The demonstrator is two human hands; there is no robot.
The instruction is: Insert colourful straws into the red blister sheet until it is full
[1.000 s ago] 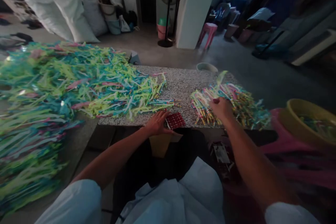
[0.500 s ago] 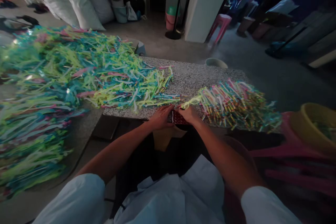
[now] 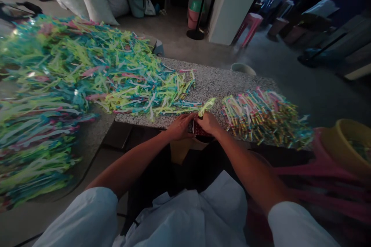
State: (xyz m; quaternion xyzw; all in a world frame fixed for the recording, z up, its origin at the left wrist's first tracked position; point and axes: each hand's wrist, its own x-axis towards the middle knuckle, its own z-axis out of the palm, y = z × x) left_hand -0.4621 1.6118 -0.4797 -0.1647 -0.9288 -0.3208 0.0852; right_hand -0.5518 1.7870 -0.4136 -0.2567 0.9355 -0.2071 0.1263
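- The desk (image 3: 214, 81) stands before the person's lap, its top a speckled grey stone.
- The heap of ribbons (image 3: 116, 65) sprawls over its left end, a loose tangle of lime, turquoise, white and a little pink.
- The smaller pile (image 3: 265, 117) on the right lies neater, pale ribbon ends in rows above gold-and-coloured sticks.
- The left hand (image 3: 181, 126) reaches to the front edge, fingers stretched toward the other; I can't tell whether it grips anything.
- The right hand (image 3: 209, 124) is closed on the lime ribbon.
- The red patterned piece (image 3: 198, 130), light-marked, shows partly beneath the hands.
- The lime ribbon (image 3: 207, 107), thin and see-through, sticks up between the piles.
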